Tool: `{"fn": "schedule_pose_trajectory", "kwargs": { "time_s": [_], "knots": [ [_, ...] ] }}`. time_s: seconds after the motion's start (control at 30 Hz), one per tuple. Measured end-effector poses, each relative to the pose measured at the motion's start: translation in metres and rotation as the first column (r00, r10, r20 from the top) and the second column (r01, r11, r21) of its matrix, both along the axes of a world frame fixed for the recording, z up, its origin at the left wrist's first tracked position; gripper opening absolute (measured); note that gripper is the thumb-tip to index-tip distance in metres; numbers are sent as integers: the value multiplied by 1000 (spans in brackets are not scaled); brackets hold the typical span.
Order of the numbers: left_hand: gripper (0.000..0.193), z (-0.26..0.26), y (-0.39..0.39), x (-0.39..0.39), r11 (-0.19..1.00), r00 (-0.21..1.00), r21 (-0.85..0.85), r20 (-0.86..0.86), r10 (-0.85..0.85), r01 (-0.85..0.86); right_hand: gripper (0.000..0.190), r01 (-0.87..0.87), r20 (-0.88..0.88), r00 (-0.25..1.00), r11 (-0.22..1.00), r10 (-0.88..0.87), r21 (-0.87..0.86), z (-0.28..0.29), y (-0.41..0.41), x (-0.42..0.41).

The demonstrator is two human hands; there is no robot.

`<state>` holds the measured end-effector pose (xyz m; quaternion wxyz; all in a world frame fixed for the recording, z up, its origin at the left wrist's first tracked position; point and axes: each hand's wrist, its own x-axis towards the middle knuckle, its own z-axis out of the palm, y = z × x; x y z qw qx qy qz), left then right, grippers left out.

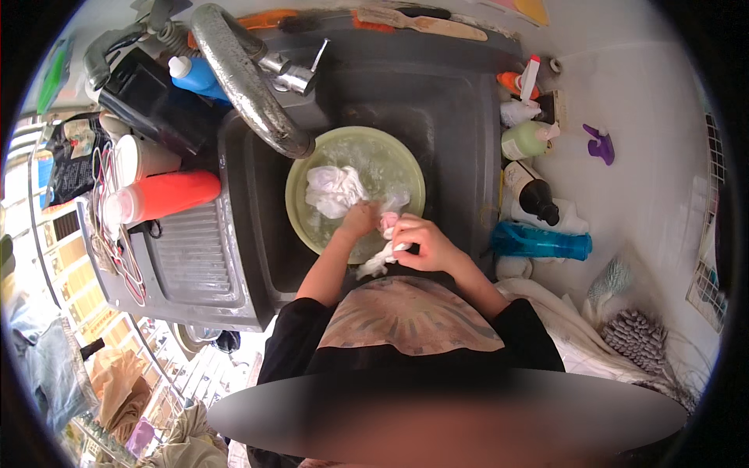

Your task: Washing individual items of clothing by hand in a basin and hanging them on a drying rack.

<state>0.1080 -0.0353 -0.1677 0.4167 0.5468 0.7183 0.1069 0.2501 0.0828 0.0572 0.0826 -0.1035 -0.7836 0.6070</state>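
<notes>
A pale green basin (296, 225) of sudsy water stands in the dark grey sink (462, 175). Wet white cloth (333, 190) lies bunched in its left half. My right hand (426, 243), at the basin's near right rim, pinches a smaller white cloth (377, 261) that hangs towards the sink's front edge. Something pink (388, 222), perhaps part of that cloth, shows by its fingertips. My left hand (360, 220) is over the basin's near side, beside the bunched cloth. Its fingers are blurred and partly hidden, so its grip is unclear.
A chrome faucet (234, 76) arches over the basin's far left rim. On the left, a red bottle (175, 196) lies near the ribbed drainboard (193, 251). Several bottles, including a blue one (541, 241), line the right edge. A wooden-handled brush (421, 23) rests at the back.
</notes>
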Motion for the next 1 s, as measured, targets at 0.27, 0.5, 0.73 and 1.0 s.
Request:
{"fn": "schedule_pose_trajectory", "kwargs": {
  "time_s": [0.27,0.5,0.73,1.0],
  "knots": [
    [43,46,-13,-14,981,991,-168,112,-74,92,7,209,-125,972,975,-199,72,22,38,10],
    [34,124,-44,-59,996,995,-27,63,-80,82,10,149,183,955,910,-234,387,-6,39,-18],
    [14,203,-26,-72,972,1000,236,9,-9,7,44,52,342,921,929,-186,367,-139,-11,-50],
    [23,94,-22,-73,911,970,374,-95,223,-173,45,11,742,626,953,-242,303,-195,-14,-65]
  ]
}}
